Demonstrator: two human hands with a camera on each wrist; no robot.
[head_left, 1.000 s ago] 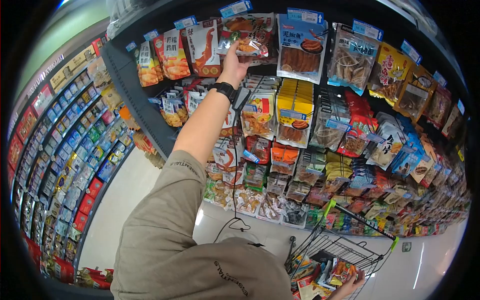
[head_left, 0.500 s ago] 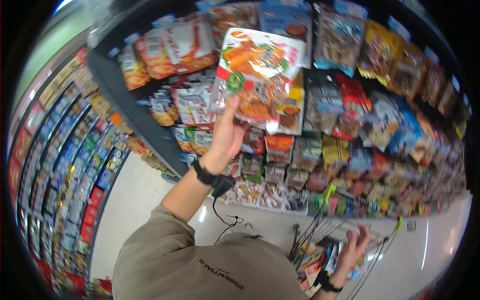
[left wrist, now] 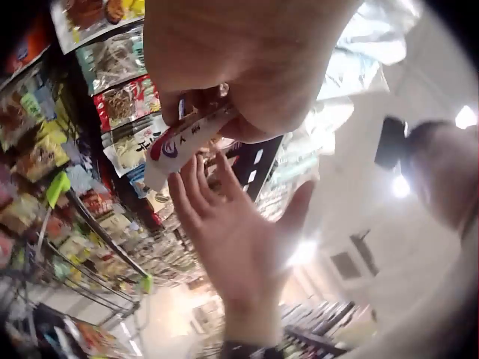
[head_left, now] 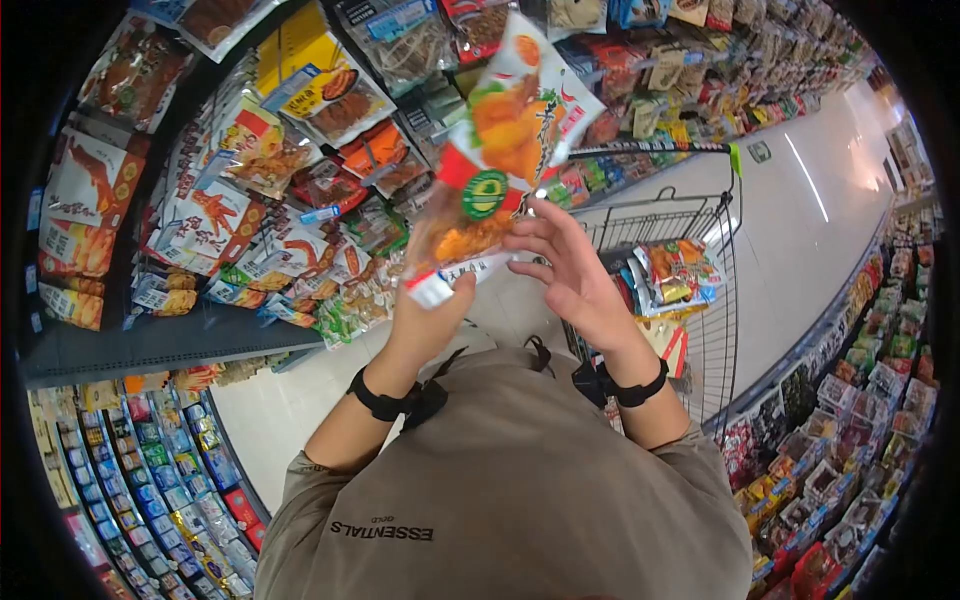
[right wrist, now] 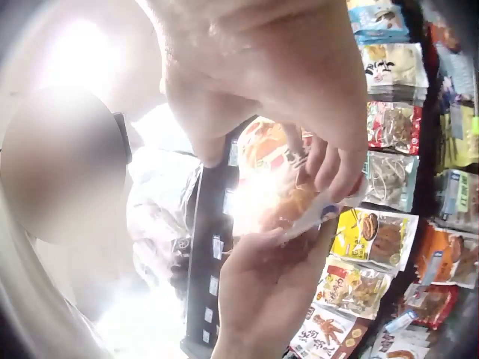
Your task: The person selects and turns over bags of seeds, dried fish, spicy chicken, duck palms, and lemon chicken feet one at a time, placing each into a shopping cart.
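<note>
My left hand (head_left: pixel 432 318) pinches the bottom edge of a snack packet (head_left: pixel 500 130), an orange, red and clear bag with a green round label, held up in front of my chest. The right hand (head_left: pixel 562 262) is open with fingers spread, just right of the packet's lower edge, fingertips at or nearly on it. The left wrist view shows the packet's white sealed edge (left wrist: pixel 187 142) under my left hand (left wrist: pixel 247 67), with the open right hand (left wrist: pixel 232 239) below. From the right wrist, the right hand (right wrist: pixel 299 90) hovers over the packet (right wrist: pixel 288 187) and the left hand (right wrist: pixel 262 299).
A wire shopping cart (head_left: pixel 690 215) with a green-tipped handle stands right of my hands, several packets lying in it. Hanging snack packs (head_left: pixel 230 200) fill the rack at left. More stocked shelves (head_left: pixel 860 380) line the aisle's right side, with pale floor (head_left: pixel 800 230) between.
My left hand took the packet off the top hook and brought it down before my chest. The right hand rose from the cart to the packet. My head turned toward the cart.
</note>
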